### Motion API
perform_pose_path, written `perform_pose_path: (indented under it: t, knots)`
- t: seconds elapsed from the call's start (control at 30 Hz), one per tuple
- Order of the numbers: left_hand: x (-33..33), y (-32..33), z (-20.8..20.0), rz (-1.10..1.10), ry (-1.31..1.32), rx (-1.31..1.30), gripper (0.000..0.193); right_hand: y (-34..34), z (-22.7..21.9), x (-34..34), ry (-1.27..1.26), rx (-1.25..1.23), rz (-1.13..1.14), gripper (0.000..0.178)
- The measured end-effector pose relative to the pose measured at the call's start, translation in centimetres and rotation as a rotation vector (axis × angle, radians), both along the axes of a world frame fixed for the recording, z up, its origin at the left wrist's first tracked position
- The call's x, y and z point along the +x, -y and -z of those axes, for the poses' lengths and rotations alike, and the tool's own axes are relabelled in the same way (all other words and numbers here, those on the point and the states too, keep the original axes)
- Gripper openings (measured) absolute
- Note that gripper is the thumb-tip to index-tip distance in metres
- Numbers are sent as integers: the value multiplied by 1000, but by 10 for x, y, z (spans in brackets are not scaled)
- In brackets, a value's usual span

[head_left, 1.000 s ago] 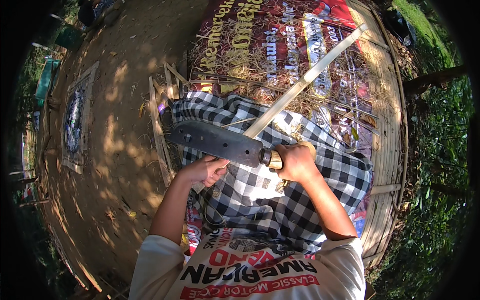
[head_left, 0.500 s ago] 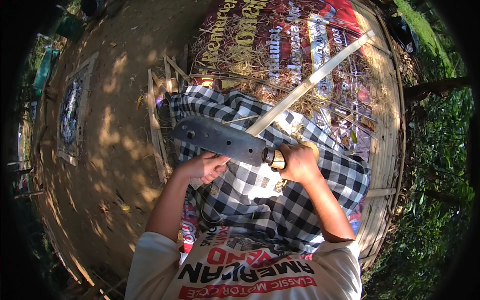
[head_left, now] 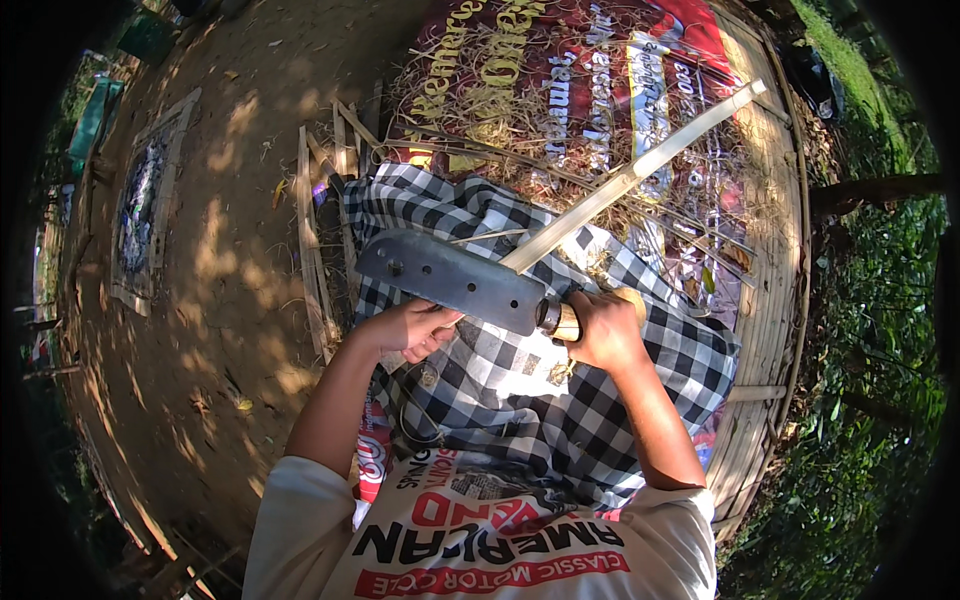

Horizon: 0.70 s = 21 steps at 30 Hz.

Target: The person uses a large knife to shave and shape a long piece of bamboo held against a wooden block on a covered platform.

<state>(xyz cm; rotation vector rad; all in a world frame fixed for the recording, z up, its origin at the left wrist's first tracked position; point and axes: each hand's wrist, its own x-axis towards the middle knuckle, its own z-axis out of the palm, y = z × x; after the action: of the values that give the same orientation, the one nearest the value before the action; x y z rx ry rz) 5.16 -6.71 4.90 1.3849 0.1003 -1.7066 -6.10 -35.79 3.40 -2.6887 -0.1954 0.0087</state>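
My right hand (head_left: 608, 330) is wrapped round the pale wooden handle (head_left: 567, 322) of a machete with a broad dark blade (head_left: 455, 283) that has several round holes. The blade lies across my lap, pointing left. From behind its upper edge a long pale bamboo strip (head_left: 640, 172) slants away to the far right. My left hand (head_left: 415, 330) is closed just below the blade, in line with the strip; the blade hides the part of the strip between them. A black-and-white checked cloth (head_left: 500, 370) covers my lap under both hands.
Thin shavings (head_left: 480, 100) litter a red printed banner (head_left: 690, 40) ahead. Slatted bamboo (head_left: 765, 330) edges the platform on the right, with green plants (head_left: 870, 420) beyond. Bare earth (head_left: 230, 200) lies to the left, with loose bamboo pieces (head_left: 308, 240) beside the cloth and a framed panel (head_left: 150, 200).
The machete has shifted slightly right and down at its handle end. The bamboo strip's far end appears a little further right and lower, as the whole view has also shifted slightly. Both grips stay the same.
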Motion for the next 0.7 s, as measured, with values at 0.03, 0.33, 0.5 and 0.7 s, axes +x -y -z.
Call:
perform_pose_path:
  t: [0.03,0.33,0.5,0.7]
  knots:
    - [0,0,0,1,0,0,50,0,1,0,14,0,-2,30]
    - [0,0,1,15,-1,29,50,3,-3,-3,65,-58,-16,36]
    - [-2,1,-5,-49,-2,7,51,29,4,-15,98,-126,114,31]
    - [-4,-8,-3,-60,-21,-17,51,146,-33,-22,-85,-144,735,27]
